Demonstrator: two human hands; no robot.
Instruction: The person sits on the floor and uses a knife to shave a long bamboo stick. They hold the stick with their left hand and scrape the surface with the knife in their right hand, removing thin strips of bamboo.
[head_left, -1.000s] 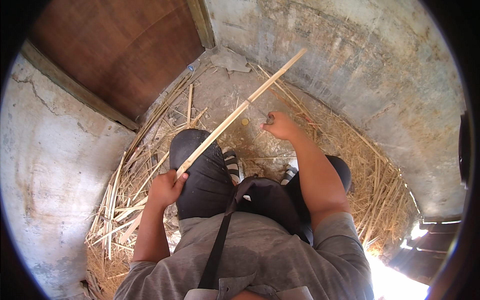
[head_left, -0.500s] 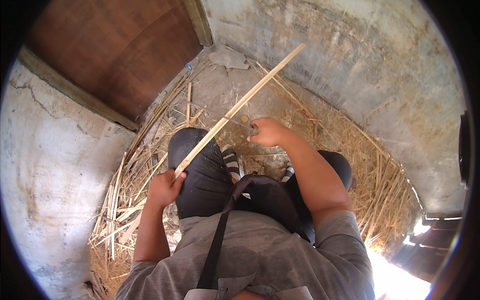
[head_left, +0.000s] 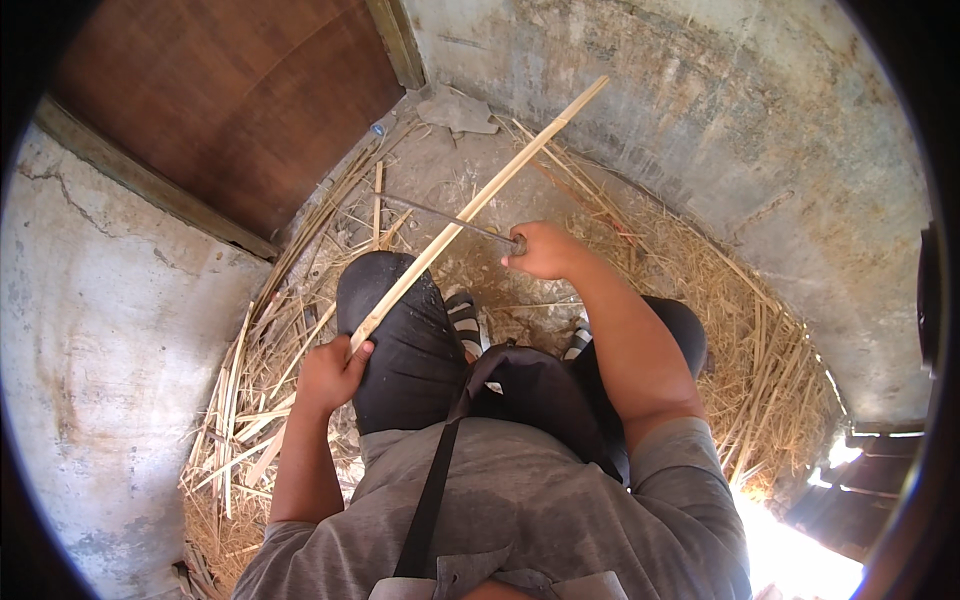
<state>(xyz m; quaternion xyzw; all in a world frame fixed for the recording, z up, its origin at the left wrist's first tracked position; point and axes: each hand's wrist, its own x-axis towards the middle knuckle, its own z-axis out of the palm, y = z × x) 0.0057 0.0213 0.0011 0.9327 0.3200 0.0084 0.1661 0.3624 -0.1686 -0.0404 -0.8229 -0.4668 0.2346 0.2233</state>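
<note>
A long pale bamboo strip [head_left: 502,182] slants from my left knee up toward the far right wall. My left hand [head_left: 328,376] is closed round its near end, thumb on top, beside the left thigh. In my right hand [head_left: 546,251], closed on its handle, is a knife [head_left: 428,210] with a long, thin dark blade. The blade points left and crosses the strip near its middle. Whether its edge touches the strip I cannot tell.
Split strips [head_left: 232,420] and shavings lie along the left wall; more shavings [head_left: 765,370] are heaped on the right. A brown door panel [head_left: 240,110] stands at far left, with a flat stone [head_left: 457,111] near its corner. A black bag [head_left: 535,395] rests on my lap.
My right hand has moved slightly right and up, and more of the knife blade shows beyond the strip. The strip's far end has risen a little; my left hand keeps its place.
</note>
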